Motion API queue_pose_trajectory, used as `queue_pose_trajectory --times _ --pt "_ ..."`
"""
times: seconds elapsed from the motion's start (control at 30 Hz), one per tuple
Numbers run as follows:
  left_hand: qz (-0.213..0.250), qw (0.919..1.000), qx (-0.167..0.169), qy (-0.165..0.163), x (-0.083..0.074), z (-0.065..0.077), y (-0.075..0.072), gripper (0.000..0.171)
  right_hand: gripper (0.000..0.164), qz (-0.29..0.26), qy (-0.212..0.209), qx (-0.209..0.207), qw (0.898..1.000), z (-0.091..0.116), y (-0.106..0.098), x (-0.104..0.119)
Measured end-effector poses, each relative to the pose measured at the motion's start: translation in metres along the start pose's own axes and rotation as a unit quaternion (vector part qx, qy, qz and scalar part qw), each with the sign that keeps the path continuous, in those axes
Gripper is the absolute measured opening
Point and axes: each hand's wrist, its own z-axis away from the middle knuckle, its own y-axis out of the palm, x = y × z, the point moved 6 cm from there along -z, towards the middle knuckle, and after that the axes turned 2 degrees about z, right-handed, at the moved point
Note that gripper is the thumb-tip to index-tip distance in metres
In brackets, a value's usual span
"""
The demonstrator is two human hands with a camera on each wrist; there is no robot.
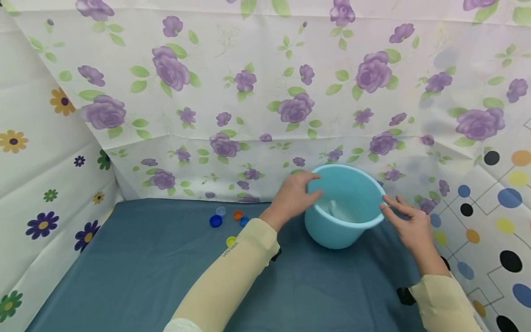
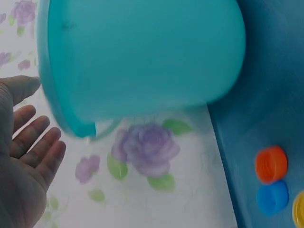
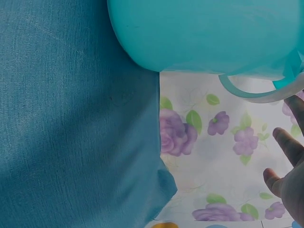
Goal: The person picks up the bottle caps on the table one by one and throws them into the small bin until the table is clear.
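A light blue plastic bucket (image 1: 338, 233) stands upright on the blue cloth near the back wall. Something pale and translucent (image 1: 332, 207) shows inside it, too unclear to name. My left hand (image 1: 292, 196) is at the bucket's left rim, its thumb tip at the edge and its fingers loosely extended in the left wrist view. At the opposite rim is my right hand (image 1: 412, 226), fingers spread, with fingertips at or very close to the edge. The bucket's curved handle (image 3: 247, 97) hangs beside those fingers in the right wrist view.
Left of the bucket lie several small bottle caps, including a dark blue cap (image 1: 215, 221), an orange cap (image 1: 238, 215) and a yellow cap (image 1: 231, 241) beside my left sleeve. A flowered sheet (image 1: 249, 115) rises behind; patterned sheets flank both sides.
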Motion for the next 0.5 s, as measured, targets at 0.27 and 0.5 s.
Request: queue_pose_trajectory --times 0.27,0.5 --pt "0.005 0.9966 -0.077 -0.028 0.034 0.019 -0.048 0.040 0.053 0.005 0.015 0.008 1.000 0.000 -0.001 -0.001" --pt "0.007 0.9920 -0.108 -0.065 0.081 0.048 -0.090 0.042 0.054 0.002 0.024 0.015 1.000 0.001 0.001 -0.002"
